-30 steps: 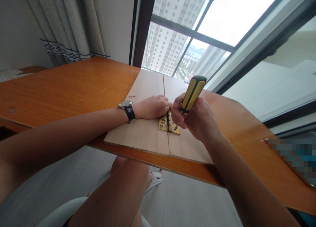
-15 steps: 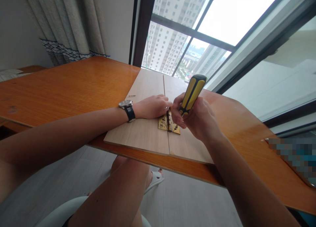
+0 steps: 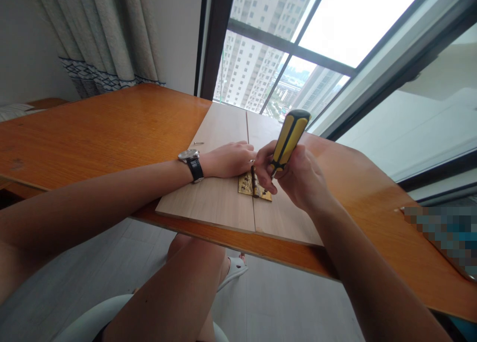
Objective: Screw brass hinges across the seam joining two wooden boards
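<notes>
My right hand is closed around a screwdriver with a yellow and black handle. The tool leans with its handle up; a bit of shaft shows below the handle, and its tip is hidden by my fingers. Under them lies a brass-coloured hinge, opened flat across the seam between two pale wooden boards. My left hand, with a black-strapped watch at the wrist, rests on the left board at the hinge's far end. Its fingers are bent together there, and what they grip is hidden.
A loose screw lies on the left board beyond the watch. The boards rest on an orange-brown wooden table, close to its front edge. Behind it are a window and a curtain. A blurred-out object sits at the right.
My right hand and the screwdriver have shifted slightly left, and the fingers have turned a little on the tool. My left hand stays in its place by the hinge.
</notes>
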{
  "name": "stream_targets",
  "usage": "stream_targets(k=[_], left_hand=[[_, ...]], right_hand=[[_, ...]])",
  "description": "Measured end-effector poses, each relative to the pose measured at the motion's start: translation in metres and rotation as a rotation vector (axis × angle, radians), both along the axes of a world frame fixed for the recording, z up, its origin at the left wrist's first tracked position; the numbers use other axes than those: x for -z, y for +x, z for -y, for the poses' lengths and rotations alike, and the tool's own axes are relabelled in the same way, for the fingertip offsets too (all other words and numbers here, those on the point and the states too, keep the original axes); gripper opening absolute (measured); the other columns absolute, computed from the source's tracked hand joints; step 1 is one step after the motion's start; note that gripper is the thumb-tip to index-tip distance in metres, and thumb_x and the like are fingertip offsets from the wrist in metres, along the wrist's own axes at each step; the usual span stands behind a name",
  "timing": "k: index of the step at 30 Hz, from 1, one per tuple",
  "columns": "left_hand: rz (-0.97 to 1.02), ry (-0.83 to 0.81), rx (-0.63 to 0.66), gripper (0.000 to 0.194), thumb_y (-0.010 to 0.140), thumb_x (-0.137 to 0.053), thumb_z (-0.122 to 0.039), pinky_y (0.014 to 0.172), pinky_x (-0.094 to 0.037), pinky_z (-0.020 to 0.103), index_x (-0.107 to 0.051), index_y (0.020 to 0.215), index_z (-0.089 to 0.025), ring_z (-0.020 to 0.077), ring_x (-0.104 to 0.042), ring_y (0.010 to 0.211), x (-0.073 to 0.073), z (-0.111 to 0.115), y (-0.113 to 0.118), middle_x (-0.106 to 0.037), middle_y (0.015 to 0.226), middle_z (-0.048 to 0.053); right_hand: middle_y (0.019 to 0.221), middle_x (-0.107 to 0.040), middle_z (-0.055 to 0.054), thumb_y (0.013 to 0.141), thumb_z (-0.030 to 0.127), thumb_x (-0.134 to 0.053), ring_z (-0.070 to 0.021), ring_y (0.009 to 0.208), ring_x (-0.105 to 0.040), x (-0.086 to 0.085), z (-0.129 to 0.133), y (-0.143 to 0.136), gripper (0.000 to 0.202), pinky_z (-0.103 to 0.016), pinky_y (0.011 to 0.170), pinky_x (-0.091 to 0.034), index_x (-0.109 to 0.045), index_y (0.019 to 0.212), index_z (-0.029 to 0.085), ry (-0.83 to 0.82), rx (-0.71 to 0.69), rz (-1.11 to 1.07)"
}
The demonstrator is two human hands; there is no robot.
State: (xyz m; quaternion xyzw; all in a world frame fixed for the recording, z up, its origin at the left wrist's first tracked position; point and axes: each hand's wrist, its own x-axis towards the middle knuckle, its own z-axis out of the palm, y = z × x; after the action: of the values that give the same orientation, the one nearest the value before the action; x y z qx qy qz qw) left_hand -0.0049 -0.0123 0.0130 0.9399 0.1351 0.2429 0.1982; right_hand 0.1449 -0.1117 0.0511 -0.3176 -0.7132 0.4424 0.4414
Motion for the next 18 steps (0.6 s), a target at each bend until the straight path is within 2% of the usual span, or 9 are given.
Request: stream_targets(k=[18], left_hand=[[-0.022,-0.030,-0.005,0.025,0.091,-0.065,-0.039,0.085,-0.052,0.029,-0.072,0.089,-0.014,0.0177,-0.067,0.090,0.0001,0.0001,-0.0005,-0.073,0.090,0.007]], right_hand=[[0.058,-0.056,0.003,0.090,0.073,-0.048,-0.0110,0.042,-0.049,0.0024,-0.0018,0.0007,0.057,-0.025,0.042,-0.037,-0.063,0.094,0.018,-0.032,-0.013,-0.026]])
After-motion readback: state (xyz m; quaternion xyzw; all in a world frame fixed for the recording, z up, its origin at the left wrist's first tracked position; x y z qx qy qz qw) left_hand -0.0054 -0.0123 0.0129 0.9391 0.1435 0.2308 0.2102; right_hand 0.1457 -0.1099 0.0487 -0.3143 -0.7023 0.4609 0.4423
